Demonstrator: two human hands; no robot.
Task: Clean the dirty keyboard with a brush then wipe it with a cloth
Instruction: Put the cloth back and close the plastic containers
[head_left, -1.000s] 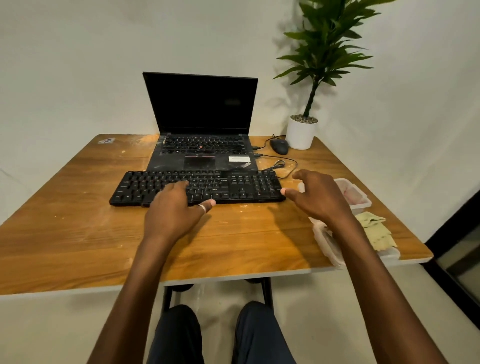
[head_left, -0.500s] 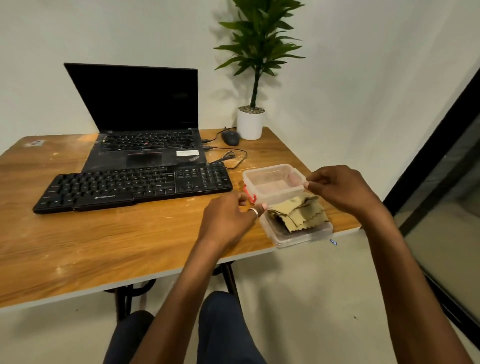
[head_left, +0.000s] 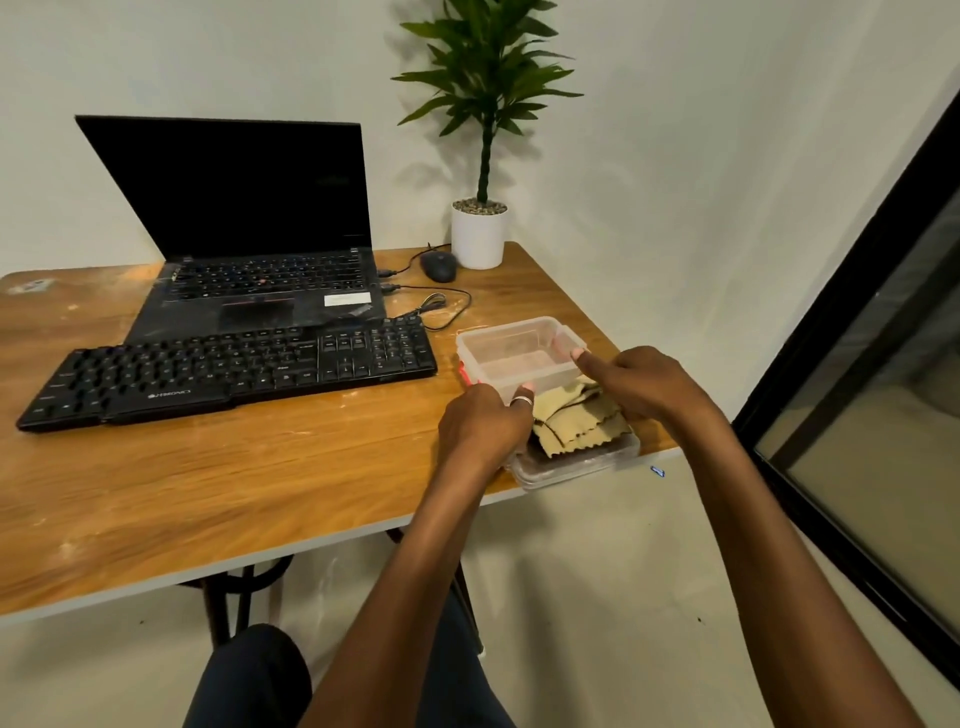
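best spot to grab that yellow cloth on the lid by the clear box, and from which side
Pinch the yellow cloth by its loose zigzag edge nearest the person, coming from above at the table's front edge. It lies crumpled on the lid, its far side tucked against the clear box, with both hands crowding that end.

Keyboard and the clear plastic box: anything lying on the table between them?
Nothing: in the head view only bare table separates the keyboard from the clear box. The looped cable lies farther back.
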